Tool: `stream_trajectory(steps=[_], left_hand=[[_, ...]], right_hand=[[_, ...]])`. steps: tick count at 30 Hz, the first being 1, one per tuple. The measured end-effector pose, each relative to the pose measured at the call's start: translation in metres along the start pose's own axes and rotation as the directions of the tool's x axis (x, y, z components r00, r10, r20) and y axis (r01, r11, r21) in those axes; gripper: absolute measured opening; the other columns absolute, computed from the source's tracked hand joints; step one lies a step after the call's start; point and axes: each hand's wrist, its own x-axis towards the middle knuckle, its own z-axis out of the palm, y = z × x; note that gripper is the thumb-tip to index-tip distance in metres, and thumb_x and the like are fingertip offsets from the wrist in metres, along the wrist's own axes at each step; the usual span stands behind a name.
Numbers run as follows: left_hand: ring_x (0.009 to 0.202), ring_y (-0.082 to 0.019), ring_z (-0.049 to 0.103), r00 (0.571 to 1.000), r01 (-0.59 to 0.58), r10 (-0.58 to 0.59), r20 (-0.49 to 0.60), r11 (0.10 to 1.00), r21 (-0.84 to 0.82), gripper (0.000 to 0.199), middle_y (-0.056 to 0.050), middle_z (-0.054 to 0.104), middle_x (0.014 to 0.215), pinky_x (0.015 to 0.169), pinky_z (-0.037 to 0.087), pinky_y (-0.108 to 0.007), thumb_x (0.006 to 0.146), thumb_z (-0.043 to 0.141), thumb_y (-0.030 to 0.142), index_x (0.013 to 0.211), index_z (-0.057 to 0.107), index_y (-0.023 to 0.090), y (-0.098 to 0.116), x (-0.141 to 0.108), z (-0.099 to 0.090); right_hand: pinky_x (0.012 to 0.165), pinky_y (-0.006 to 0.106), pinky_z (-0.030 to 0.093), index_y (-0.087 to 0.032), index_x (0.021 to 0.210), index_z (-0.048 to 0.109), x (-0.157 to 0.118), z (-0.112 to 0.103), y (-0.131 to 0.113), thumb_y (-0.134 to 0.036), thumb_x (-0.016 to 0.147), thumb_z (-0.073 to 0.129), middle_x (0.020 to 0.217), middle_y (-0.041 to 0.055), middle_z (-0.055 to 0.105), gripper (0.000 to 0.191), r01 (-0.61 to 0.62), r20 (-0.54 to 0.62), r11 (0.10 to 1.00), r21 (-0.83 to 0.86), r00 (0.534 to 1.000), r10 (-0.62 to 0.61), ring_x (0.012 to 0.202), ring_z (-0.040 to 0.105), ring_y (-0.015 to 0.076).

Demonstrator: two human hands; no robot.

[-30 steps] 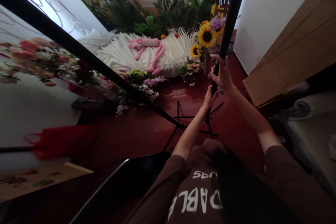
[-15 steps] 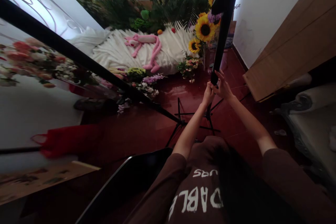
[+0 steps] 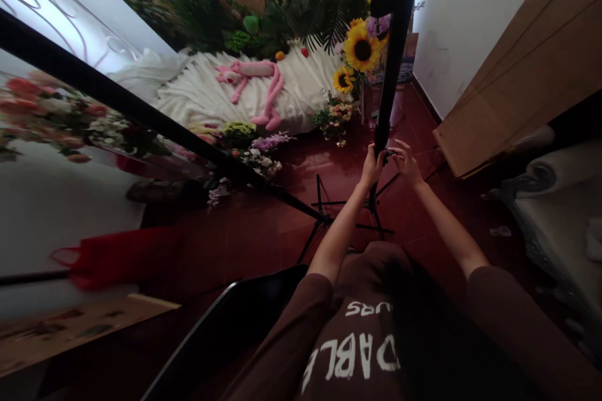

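A black tripod light stand rises in front of me, its spread legs on the dark red floor. My left hand is closed round its pole, low down. At the pole's right side, my right hand pinches a small dark knob between thumb and fingertips; its other fingers are partly spread. A second black stand slants across the left, untouched, with its foot close to the first one's legs.
Sunflowers stand behind the pole. A pink plush toy lies on white draped cloth. To the right are a wooden panel and a pale sofa. A red bag is at left, a black-edged panel beside me.
My right hand has come off the front of the pole and shifted slightly right and down, onto the knob. The left hand still grips the pole. The view has shifted a little.
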Motion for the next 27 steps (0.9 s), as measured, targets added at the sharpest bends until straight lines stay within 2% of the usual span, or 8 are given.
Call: stream_trajectory(steps=[6,10,13,17,22,24,25,27], left_hand=[[0.075,-0.013,0.060,1.000,-0.011,0.011,-0.025,1.000,0.023,0.049,-0.006,0.065,0.091,0.076,0.050,-0.027,0.092,0.048,0.060,0.118,0.051,0.019,-0.004,0.001,0.000],[0.076,-0.013,0.060,1.000,0.005,-0.004,-0.022,1.000,0.024,0.048,-0.006,0.065,0.090,0.075,0.049,-0.026,0.092,0.050,0.059,0.118,0.051,0.018,-0.004,0.002,0.001],[0.080,-0.014,0.061,1.000,0.005,-0.005,-0.026,1.000,0.017,0.049,-0.007,0.065,0.094,0.078,0.049,-0.026,0.091,0.051,0.059,0.118,0.053,0.019,-0.002,0.002,0.001],[0.095,-0.016,0.064,1.000,-0.019,0.018,-0.019,1.000,-0.011,0.053,-0.011,0.065,0.112,0.087,0.050,-0.029,0.092,0.047,0.060,0.127,0.052,0.020,-0.004,-0.008,-0.006],[0.117,-0.020,0.059,0.993,0.107,-0.102,-0.067,0.992,0.072,0.049,-0.013,0.063,0.121,0.108,0.041,-0.038,0.096,0.039,0.057,0.119,0.059,0.018,-0.045,-0.073,-0.053],[0.116,-0.021,0.059,0.947,0.290,-0.270,-0.175,0.952,0.099,0.048,-0.014,0.063,0.119,0.109,0.042,-0.040,0.095,0.041,0.058,0.115,0.057,0.017,-0.068,-0.110,-0.083],[0.116,-0.022,0.059,0.893,0.394,-0.357,-0.273,0.915,0.091,0.048,-0.014,0.062,0.118,0.108,0.043,-0.041,0.095,0.042,0.058,0.115,0.055,0.017,-0.078,-0.128,-0.100],[0.118,-0.022,0.058,0.721,0.536,-0.427,-0.546,0.843,0.050,0.052,-0.017,0.054,0.126,0.107,0.044,-0.040,0.094,0.042,0.059,0.123,0.046,0.015,-0.092,-0.157,-0.133]], right_hand=[[0.057,0.022,0.051,-0.026,0.123,0.056,0.019,0.009,-0.005,-0.052,0.096,0.050,0.074,-0.0016,0.067,0.038,-0.177,-0.077,0.983,-0.042,0.982,0.174,0.056,0.062,0.0110],[0.037,0.019,0.035,-0.017,0.115,0.059,0.036,0.010,-0.007,-0.037,0.096,0.052,0.054,-0.0055,0.054,0.029,-0.417,-0.043,0.908,0.051,0.907,0.419,0.036,0.044,0.0083],[0.034,0.018,0.028,-0.015,0.113,0.059,0.041,0.010,-0.006,-0.026,0.095,0.051,0.046,-0.0085,0.047,0.023,-0.516,0.010,0.848,0.124,0.855,0.519,0.033,0.039,0.0080],[0.035,0.016,0.032,-0.016,0.109,0.057,0.037,0.016,-0.003,-0.028,0.097,0.050,0.047,-0.0090,0.048,0.019,-0.494,-0.058,0.841,0.222,0.854,0.517,0.033,0.043,0.0071],[0.041,0.017,0.045,-0.018,0.118,0.049,0.014,0.033,0.021,-0.030,0.101,0.038,0.052,-0.0071,0.058,0.023,-0.562,-0.072,0.753,0.341,0.783,0.617,0.038,0.055,0.0094],[0.043,0.018,0.047,-0.018,0.117,0.047,-0.001,0.041,0.034,-0.024,0.100,0.041,0.053,-0.0063,0.059,0.019,-0.651,-0.002,0.691,0.315,0.727,0.686,0.040,0.058,0.0103],[0.044,0.018,0.048,-0.018,0.115,0.046,-0.008,0.045,0.041,-0.021,0.099,0.042,0.054,-0.0058,0.061,0.017,-0.687,0.035,0.666,0.291,0.703,0.710,0.041,0.059,0.0104],[0.046,0.018,0.050,-0.018,0.112,0.046,-0.023,0.054,0.050,-0.017,0.099,0.043,0.055,-0.0051,0.062,0.013,-0.741,0.110,0.630,0.232,0.663,0.740,0.043,0.061,0.0102]])
